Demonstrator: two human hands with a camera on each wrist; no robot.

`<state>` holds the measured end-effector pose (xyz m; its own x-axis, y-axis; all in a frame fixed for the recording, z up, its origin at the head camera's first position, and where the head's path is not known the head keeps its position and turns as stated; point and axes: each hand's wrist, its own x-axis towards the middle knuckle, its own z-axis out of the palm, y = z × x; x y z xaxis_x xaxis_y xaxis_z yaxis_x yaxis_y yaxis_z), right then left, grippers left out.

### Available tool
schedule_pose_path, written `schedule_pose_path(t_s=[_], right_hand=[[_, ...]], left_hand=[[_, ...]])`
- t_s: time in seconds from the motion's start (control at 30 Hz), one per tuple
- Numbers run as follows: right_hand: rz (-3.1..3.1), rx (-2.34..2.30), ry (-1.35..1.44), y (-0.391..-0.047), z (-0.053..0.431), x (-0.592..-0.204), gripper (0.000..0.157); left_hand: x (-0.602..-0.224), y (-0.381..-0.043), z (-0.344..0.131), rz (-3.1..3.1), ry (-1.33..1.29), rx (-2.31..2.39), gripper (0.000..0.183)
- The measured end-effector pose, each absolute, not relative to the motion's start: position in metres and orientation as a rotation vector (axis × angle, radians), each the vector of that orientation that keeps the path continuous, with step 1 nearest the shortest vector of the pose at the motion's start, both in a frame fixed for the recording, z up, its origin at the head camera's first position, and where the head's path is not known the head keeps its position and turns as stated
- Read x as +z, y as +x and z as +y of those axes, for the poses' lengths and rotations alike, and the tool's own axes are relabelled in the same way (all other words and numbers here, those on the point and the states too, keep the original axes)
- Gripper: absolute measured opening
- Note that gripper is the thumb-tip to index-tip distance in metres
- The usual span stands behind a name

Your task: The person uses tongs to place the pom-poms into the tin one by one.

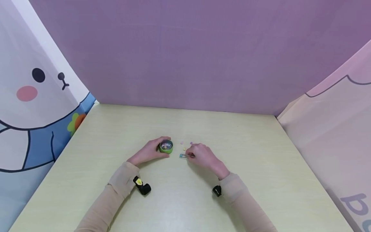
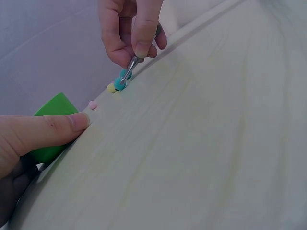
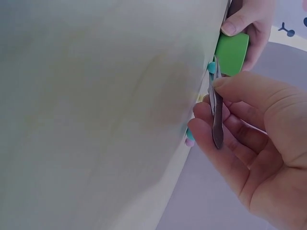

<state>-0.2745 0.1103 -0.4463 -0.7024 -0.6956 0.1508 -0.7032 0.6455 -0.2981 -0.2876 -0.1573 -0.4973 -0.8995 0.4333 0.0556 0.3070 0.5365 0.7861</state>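
My left hand [image 1: 148, 150] curls thumb and fingers round a small round green container [image 1: 166, 151], which stands on the table with its mouth up. Small pale pieces show inside it. To its right, my right hand [image 1: 204, 157] pinches metal tweezers [image 3: 218, 112] between thumb and fingers. The tweezer tips are at a small teal ball [image 3: 211, 67], close over the table. Near them lie a yellow ball [image 2: 111, 88] and a second teal ball [image 2: 126, 73]. A pink ball [image 2: 92, 104] sits beside my left thumb, and a purple one [image 1: 191, 142] is just beyond my right hand.
The pale wooden table [image 1: 185, 206] runs back to a purple partition [image 1: 185, 58]. Printed panels stand at the left [image 1: 37, 129] and right [image 1: 327, 129]. Black wrist devices [image 1: 142, 186] sit at both cuffs.
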Motion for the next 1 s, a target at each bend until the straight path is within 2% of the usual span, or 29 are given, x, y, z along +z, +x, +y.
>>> schedule_pose_path(t_s=[0.67,1.0], right_hand=[[-2.799,0.456,1.188,-0.2738,0.113,-0.4465,0.01],[-2.75,0.485,1.188,-0.2753,0.1124,-0.4416,0.016]], left_hand=[[-0.4952,-0.29,-0.1536,2.633,0.673,1.291,0.078],[-0.4968,-0.2917,-0.154,2.633,0.672,1.285,0.078]])
